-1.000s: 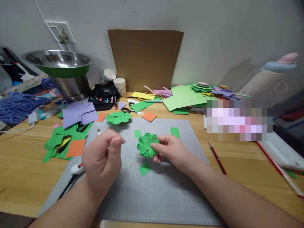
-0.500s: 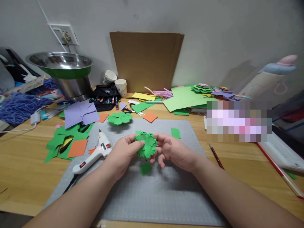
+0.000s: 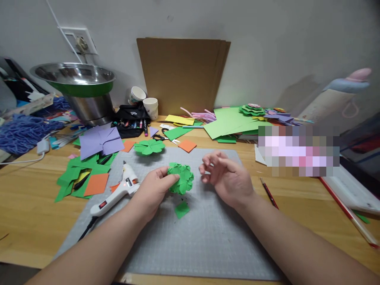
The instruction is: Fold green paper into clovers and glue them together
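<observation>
My left hand (image 3: 156, 189) pinches a folded green paper flower (image 3: 183, 180) at its left edge, thumb on top, above the grey cutting mat (image 3: 190, 249). To the right of the flower, my right hand (image 3: 227, 178) is raised with its fingers loosely curled and apart, holding nothing. A small green paper square (image 3: 181, 209) lies on the mat just below the flower. Left of my left hand rests a white glue gun (image 3: 114, 198). Another, larger green paper flower (image 3: 149, 147) sits at the mat's back edge.
Green paper scraps (image 3: 68, 178), an orange square (image 3: 96, 185) and a purple paper piece (image 3: 101, 140) lie at left. Behind are scissors (image 3: 160, 137), a black pencil case (image 3: 130, 122), a steel bowl (image 3: 74, 77) and cardboard (image 3: 184, 75). A red pencil-like stick (image 3: 268, 192) lies at right.
My right hand has let go of the green paper flower and moved right and up, now covering the green piece on the mat's right side. My left hand keeps its hold.
</observation>
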The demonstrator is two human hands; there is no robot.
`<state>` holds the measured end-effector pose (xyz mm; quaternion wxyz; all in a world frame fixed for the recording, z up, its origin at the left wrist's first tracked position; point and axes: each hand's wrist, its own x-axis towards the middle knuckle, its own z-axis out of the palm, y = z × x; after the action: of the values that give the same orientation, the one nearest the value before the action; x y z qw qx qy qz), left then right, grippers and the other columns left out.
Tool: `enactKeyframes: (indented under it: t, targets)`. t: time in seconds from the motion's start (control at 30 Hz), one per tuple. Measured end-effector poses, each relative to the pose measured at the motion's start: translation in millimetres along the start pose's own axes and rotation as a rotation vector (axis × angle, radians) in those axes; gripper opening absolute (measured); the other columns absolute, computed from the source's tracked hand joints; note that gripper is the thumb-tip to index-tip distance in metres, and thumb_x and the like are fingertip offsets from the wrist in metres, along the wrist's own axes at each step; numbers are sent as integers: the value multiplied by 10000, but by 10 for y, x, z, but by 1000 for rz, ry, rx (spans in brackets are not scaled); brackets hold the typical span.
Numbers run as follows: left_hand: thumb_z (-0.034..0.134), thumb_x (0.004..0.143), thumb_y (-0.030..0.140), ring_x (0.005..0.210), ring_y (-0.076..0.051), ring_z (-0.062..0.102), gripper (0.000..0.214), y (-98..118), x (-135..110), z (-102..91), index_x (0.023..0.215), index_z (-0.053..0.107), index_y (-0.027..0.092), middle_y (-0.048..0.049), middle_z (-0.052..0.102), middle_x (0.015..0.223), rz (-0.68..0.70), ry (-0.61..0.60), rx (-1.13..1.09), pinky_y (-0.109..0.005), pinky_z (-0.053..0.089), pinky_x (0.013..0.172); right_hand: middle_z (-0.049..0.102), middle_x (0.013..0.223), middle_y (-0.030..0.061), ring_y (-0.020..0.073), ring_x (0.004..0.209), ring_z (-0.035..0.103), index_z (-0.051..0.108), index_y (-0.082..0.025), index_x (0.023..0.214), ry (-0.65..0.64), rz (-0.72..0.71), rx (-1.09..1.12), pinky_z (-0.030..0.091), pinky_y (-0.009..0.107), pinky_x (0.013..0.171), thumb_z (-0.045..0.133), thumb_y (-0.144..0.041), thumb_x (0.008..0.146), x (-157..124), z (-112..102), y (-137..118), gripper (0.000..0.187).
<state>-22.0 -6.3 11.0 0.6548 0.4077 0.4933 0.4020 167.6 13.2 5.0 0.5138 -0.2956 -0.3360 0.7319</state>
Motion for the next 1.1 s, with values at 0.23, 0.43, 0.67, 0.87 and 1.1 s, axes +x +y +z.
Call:
enactKeyframes:
  t: [0.23, 0.43, 0.67, 0.87, 1.1]
  targets:
    - [673, 706, 282, 663, -152, 603, 209, 12, 3, -7, 858, 666, 140, -30, 673, 735, 15, 40, -19, -258, 453, 637, 489, 750, 0, 138, 616, 468, 522, -229, 820, 13, -44, -190, 323, 243, 485, 572, -641, 756, 8, 39, 43, 419]
    - [674, 706, 290, 670, -150, 595, 217, 20, 0, 19, 868, 652, 147, -22, 673, 737, 23, 48, 18, -254, 444, 641, 534, 965, 0, 133, 751, 544, 507, -290, 1083, 22, -52, -288, 365, 219, 511, 721, -293, 696, -21, 92, 105, 442]
    - [714, 676, 349, 667, -143, 571, 243, 8, -19, 71, 796, 632, 154, -10, 642, 723, 71, -1, 74, -250, 435, 652, 469, 592, -52, 78, 509, 389, 561, -178, 681, -57, 65, -533, 300, 238, 490, 683, -393, 736, -62, 166, 171, 253]
    - [709, 709, 379, 683, -124, 547, 319, -12, -8, 74, 935, 615, 175, -10, 634, 834, 137, 65, 111, -220, 400, 566, 491, 572, -55, 82, 489, 385, 573, -186, 698, 23, -6, -532, 301, 242, 490, 664, -378, 751, -44, 135, 162, 219]
    - [668, 714, 275, 607, -104, 515, 145, -8, -18, 90, 791, 626, 159, 19, 610, 695, 94, -7, 177, -212, 384, 558, 569, 743, -18, 112, 629, 499, 596, -198, 867, -42, 4, -477, 381, 244, 572, 693, -387, 733, -62, 160, 164, 251]
